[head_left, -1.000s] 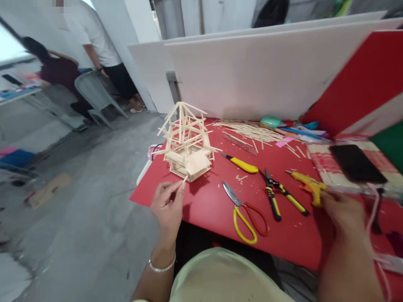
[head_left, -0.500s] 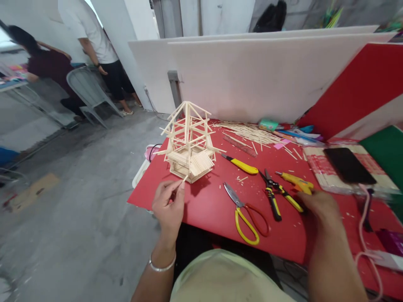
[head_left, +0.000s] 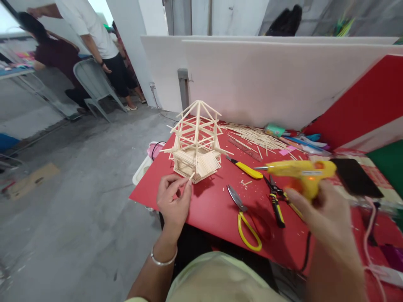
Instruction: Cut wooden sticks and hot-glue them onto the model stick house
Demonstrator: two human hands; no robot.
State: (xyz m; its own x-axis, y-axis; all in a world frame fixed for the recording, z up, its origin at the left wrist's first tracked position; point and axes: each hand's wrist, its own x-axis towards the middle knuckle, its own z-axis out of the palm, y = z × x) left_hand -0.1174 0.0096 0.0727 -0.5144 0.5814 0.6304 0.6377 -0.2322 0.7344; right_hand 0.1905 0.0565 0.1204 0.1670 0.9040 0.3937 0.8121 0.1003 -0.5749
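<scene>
Between the thumb and finger of my left hand [head_left: 174, 199] is a short wooden stick [head_left: 191, 176]. Just beyond it stands a small house model [head_left: 197, 142] built of thin sticks, with an open roof frame and a slatted panel low on its front right. My right hand [head_left: 327, 209], a little blurred, grips a yellow hot glue gun [head_left: 302, 170] above the table, its metal nozzle pointing left and an orange light showing on its body. Below the glue gun lie yellow-and-black pliers [head_left: 277, 205], partly hidden. Scissors [head_left: 244, 218] and a yellow utility knife [head_left: 245, 167] rest left of them.
Loose sticks [head_left: 255, 136] spread along the back of the red table [head_left: 208, 214]. A black phone [head_left: 355, 176] lies on packaged sticks at the right, with a pink cable [head_left: 368, 230]. White boards [head_left: 267, 79] stand behind. Two people are by a grey chair [head_left: 94, 79] at far left.
My right hand has lifted the glue gun off the table and turned its nozzle left. My left hand still pinches the stick near the model. The view has shifted slightly.
</scene>
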